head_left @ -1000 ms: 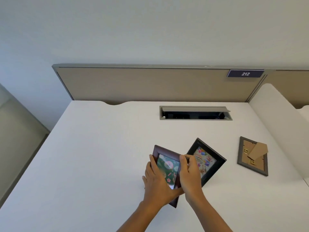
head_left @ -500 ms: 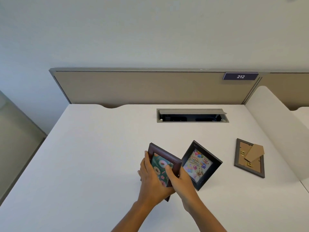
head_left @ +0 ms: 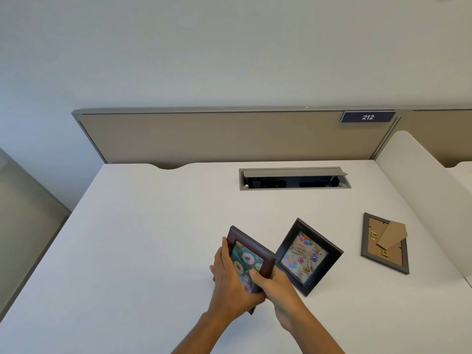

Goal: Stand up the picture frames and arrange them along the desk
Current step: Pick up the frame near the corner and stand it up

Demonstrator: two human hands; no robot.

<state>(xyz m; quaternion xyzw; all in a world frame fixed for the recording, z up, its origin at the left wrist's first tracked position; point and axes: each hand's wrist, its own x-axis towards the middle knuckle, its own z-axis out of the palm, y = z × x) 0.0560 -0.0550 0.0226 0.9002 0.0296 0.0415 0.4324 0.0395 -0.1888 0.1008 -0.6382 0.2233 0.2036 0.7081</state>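
Head view: both hands, left (head_left: 231, 282) and right (head_left: 277, 287), stayed closed on the brown frame (head_left: 251, 259), since shifted left off the black frame (head_left: 307, 256), freeing it for placing

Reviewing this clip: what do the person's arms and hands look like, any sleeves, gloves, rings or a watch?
Both forearms are bare as far as the view shows, with no sleeves. The left hand and right hand wear no gloves, and no rings, watch or wristband are visible.

Head view, high, facing forward-down over desk (head_left: 143, 226)
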